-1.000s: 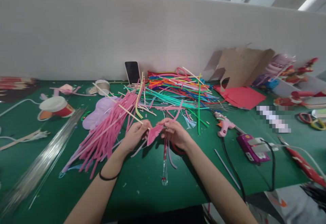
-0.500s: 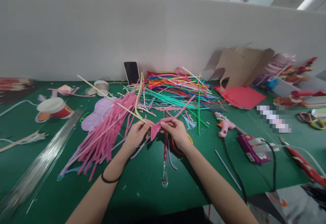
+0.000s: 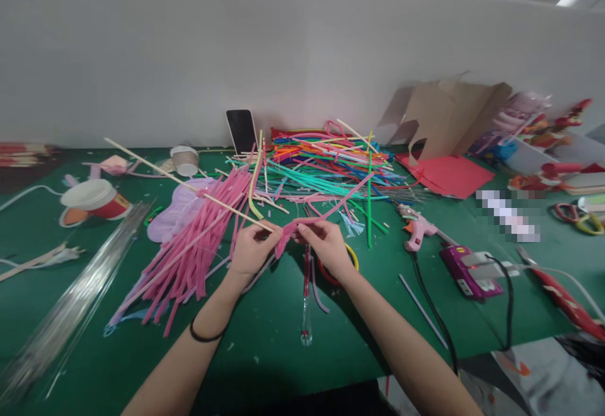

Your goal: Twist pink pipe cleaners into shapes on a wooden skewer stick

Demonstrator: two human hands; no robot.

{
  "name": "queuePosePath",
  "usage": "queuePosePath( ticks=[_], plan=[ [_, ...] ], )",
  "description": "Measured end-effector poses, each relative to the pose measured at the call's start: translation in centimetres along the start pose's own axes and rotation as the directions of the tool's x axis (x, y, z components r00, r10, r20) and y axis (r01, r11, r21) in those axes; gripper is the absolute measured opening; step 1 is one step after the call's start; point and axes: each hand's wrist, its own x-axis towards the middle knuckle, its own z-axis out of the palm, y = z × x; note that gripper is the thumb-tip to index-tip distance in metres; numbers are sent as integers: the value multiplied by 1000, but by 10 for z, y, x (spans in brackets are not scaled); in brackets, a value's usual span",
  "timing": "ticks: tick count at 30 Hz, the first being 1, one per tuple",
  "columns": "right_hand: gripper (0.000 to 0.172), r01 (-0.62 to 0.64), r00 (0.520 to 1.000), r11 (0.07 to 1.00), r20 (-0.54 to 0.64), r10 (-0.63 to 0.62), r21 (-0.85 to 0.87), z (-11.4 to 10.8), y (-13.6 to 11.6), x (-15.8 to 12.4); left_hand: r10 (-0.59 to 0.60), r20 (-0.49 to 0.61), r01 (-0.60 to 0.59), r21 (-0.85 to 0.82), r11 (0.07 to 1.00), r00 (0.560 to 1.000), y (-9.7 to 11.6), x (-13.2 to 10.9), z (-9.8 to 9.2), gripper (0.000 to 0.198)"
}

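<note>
My left hand (image 3: 254,247) pinches one end of a long pale stick (image 3: 184,183), which slants up and away to the left. At the fingertips of both hands is a folded pink pipe cleaner (image 3: 284,239), bunched into a small shape. Its free length runs out past my right hand (image 3: 324,243) toward the upper right. The right thumb and fingers are closed on the pink piece. Beneath the right hand lie scissors with a yellow and red handle (image 3: 352,258), partly covered. A red-and-clear tool (image 3: 307,306) rests on the table between my forearms.
Pink pipe cleaners (image 3: 198,246) lie in a bundle at left; a multicoloured heap (image 3: 312,164) is behind. To the right are a pink glue gun (image 3: 418,228), a purple power strip (image 3: 466,271) and red paper (image 3: 447,176). A phone (image 3: 242,131) leans against the partition (image 3: 189,57).
The stick has swung slightly outward to the left and lower. The pink piece has turned between my fingers, with its free end reaching a little further right. The view has shifted slightly.
</note>
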Motion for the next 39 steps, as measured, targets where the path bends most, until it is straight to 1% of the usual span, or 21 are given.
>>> queuePosePath(
  ticks=[2, 6, 9, 11, 14, 15, 17, 19, 20, 22, 24, 26, 28, 32, 39],
  plan=[
    [27, 24, 1000, 998, -5, -24, -58, 0, 0, -1, 18, -10, -18, 35, 999, 1000, 0, -1, 1, 12],
    [27, 61, 997, 962, -32, -72, -266, 0, 0, -2, 89, -38, -83, 144, 986, 995, 0, -6, 5, 13],
    [27, 96, 991, 904, -44, -126, -417, 1, -1, -5, 151, -65, -133, 224, 965, 986, -1, -9, 7, 13],
    [27, 138, 982, 853, -41, -183, -503, 2, -1, -8, 170, -83, -145, 246, 958, 982, -1, -9, 7, 13],
    [31, 192, 970, 806, -17, -242, -560, 5, 1, -10, 174, -89, -146, 256, 956, 981, -1, -9, 8, 13],
    [32, 199, 970, 814, -7, -242, -546, 6, 3, -11, 172, -90, -144, 259, 955, 981, -1, -9, 8, 13],
    [33, 174, 980, 881, -9, -198, -441, 8, 5, -10, 161, -93, -134, 245, 960, 983, -1, -8, 8, 13],
    [31, 84, 995, 973, -34, -94, -216, 10, 4, -8, 127, -95, -107, 191, 976, 987, -1, -7, 7, 13],
    [31, 23, 999, 997, -40, -26, -80, 10, 2, -8, 100, -92, -86, 151, 985, 991, -1, -6, 6, 13],
    [30, -89, 995, 983, -30, 95, 163, 10, -4, -7, 40, -75, -36, 65, 997, 996, 0, -5, 5, 13],
    [29, -169, 985, 937, 24, 170, 305, 8, -10, -7, -5, -57, 4, -22, 1000, 998, 1, -4, 4, 14],
    [27, -221, 975, 903, 87, 203, 367, 6, -15, -7, -27, -47, 22, -93, 995, 999, 3, -4, 3, 15],
    [26, -259, 966, 882, 119, 230, 394, 3, -16, -6, -34, -36, 30, -130, 991, 999, 5, -4, 4, 16],
    [25, -293, 956, 862, 97, 278, 413, 2, -11, -5, -50, 12, 51, -132, 990, 999, 8, -5, 5, 16],
    [27, -297, 955, 860, 112, 276, 414, 5, -4, -3, -41, 21, 43, -126, 991, 999, 3, -6, 6, 17]
  ],
)
